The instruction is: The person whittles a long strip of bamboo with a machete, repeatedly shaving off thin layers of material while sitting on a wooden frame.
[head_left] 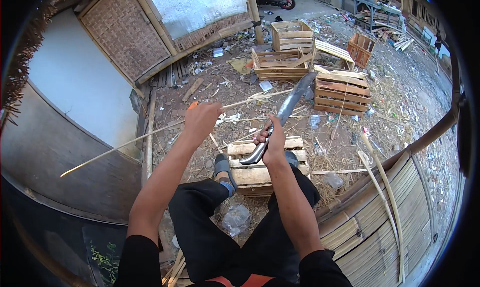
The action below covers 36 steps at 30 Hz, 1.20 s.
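Observation:
My left hand (201,121) is closed around a long, thin bamboo strip (122,146), held roughly level in front of me. One end of the strip reaches down to the left, and the other runs right toward the blade. In my right hand (272,142) is a machete (291,103) with a broad, curved steel blade pointing up and away. Its shiny dark handle shows below my fingers. The blade is close to the strip's right end; whether they touch I cannot tell. Below my hands sits a slatted wooden crate (250,176) between my feet.
Several wooden crates (342,93) stand ahead on littered ground. A woven bamboo wall (125,34) rises at the left. To the right is a slatted bamboo panel (385,232) with loose strips (380,174) across it. A clear plastic bag (236,219) lies between my legs.

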Motion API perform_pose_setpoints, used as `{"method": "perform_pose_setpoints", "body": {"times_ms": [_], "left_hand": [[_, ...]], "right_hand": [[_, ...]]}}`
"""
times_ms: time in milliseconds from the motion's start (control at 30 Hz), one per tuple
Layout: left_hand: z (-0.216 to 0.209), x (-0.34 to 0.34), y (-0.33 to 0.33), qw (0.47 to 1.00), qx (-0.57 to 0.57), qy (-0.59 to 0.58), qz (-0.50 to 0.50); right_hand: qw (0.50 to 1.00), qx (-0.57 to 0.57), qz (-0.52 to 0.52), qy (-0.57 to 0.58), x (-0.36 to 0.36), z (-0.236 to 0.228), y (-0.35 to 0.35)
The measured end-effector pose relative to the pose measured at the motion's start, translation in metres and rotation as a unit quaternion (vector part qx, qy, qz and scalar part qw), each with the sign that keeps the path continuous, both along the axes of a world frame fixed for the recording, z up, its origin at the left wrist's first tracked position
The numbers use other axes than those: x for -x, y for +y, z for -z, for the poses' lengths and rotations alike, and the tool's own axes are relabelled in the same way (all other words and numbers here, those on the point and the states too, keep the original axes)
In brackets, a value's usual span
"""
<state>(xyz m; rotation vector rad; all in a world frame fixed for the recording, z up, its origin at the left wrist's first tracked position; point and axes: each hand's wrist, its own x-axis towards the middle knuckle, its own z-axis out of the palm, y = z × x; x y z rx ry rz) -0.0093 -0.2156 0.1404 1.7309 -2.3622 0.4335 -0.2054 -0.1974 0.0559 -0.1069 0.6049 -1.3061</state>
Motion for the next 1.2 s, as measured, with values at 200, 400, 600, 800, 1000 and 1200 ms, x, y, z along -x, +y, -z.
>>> {"method": "perform_pose_setpoints", "body": {"times_ms": [200,400,600,800,1000,1200], "left_hand": [[0.002,-0.010,-0.030,0.988,0.056,-0.133,0.050],[-0.027,0.010,-0.033,0.960,-0.004,-0.248,0.133],[-0.066,0.037,-0.026,0.926,-0.011,-0.322,0.195],[-0.095,0.027,-0.041,0.895,0.110,-0.310,0.300],[-0.089,0.030,-0.043,0.886,0.219,-0.235,0.333],[-0.004,0.014,-0.028,0.964,0.154,0.176,0.124]], "right_hand": [[0.986,0.054,0.072,0.137,0.027,0.002,-0.013],[0.964,0.091,0.029,0.247,0.027,0.001,-0.013],[0.968,0.058,-0.059,0.238,0.006,0.004,-0.019],[0.965,0.112,-0.106,0.211,-0.015,-0.005,-0.005],[0.956,0.141,-0.089,0.240,-0.029,0.000,-0.010],[0.968,0.053,-0.111,0.220,-0.037,0.012,-0.017]]}}
